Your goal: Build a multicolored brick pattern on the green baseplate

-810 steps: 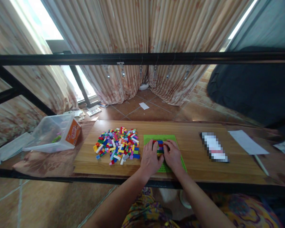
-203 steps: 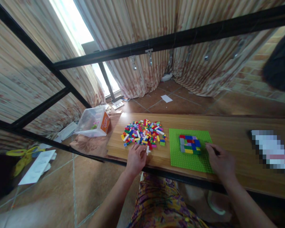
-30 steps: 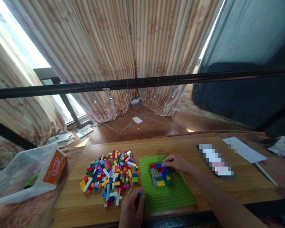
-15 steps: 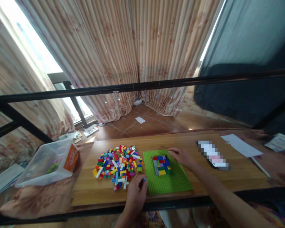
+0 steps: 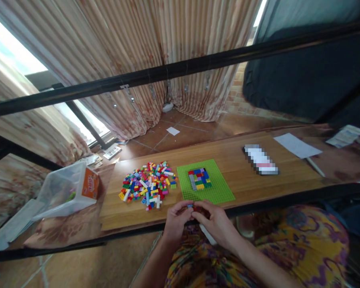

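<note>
At the table's front edge my left hand [image 5: 177,221] and my right hand [image 5: 218,223] meet, their fingertips touching. A small blue brick [image 5: 190,206] shows between the fingers of the left hand. My right hand's fingers are closed against it, and what they pinch is mostly hidden. Just beyond them lies a green baseplate [image 5: 221,187]. On it sits a low, roughly square build [image 5: 200,179] of red, blue, grey, yellow and green bricks. To the left spreads a pile of loose bricks [image 5: 148,184] in many colours.
A clear plastic box [image 5: 58,196] with an orange label stands left of the wooden board [image 5: 114,216]. On the right lie a phone [image 5: 261,159], white paper [image 5: 297,145] and a white pen-like stick [image 5: 315,167]. A black rail [image 5: 180,70] crosses beyond the table.
My right hand has left the baseplate's far side and come back to my left hand at the front edge. The view has tilted downward. The build looks the same.
</note>
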Available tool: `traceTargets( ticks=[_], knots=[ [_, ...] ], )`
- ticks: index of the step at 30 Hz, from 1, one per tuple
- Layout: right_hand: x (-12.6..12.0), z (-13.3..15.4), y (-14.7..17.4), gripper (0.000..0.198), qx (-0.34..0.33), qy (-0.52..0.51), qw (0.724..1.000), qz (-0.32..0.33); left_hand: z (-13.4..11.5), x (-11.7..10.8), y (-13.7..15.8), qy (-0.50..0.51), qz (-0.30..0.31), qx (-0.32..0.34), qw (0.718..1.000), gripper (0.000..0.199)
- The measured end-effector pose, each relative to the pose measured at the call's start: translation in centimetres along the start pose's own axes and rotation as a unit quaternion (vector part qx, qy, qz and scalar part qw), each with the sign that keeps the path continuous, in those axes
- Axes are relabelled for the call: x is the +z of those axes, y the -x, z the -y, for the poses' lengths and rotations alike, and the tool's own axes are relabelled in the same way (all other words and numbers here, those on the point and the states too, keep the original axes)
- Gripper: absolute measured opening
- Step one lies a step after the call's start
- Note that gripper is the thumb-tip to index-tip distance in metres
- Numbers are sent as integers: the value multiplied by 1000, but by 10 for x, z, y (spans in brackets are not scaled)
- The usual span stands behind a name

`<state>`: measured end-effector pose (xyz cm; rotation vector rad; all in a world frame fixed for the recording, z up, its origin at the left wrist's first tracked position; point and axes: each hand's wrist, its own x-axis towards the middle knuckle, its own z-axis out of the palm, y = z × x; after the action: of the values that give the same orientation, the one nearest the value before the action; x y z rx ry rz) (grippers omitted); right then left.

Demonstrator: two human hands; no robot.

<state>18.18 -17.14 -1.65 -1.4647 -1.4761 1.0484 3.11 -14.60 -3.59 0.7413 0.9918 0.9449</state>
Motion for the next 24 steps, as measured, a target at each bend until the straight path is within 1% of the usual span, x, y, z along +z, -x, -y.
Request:
traceTargets(
  ticks=[4,7,9,13,17,20,24],
  knots=[
    [5,-9,6,21,37,-93,995,-13,2,3,9,54,11,-41,998,39],
    [5,-13,6,24,73,-184,980,-22,-1,4,11,68,5,-57,996,38],
    [6,-13,7,26,88,-220,971,-23,-2,5,11,64,0,-57,996,37],
    [5,-9,9,28,87,-219,972,-26,-2,9,8,38,2,-48,998,36],
    [2,-7,6,29,88,-224,969,-55,-2,15,3,-12,4,-15,1000,32],
    [-1,-9,1,35,101,-251,960,-75,-2,20,0,-7,5,-4,1000,31],
    [-5,-13,-2,40,109,-261,954,-101,-4,25,-2,-9,-1,9,1000,32]
  ],
)
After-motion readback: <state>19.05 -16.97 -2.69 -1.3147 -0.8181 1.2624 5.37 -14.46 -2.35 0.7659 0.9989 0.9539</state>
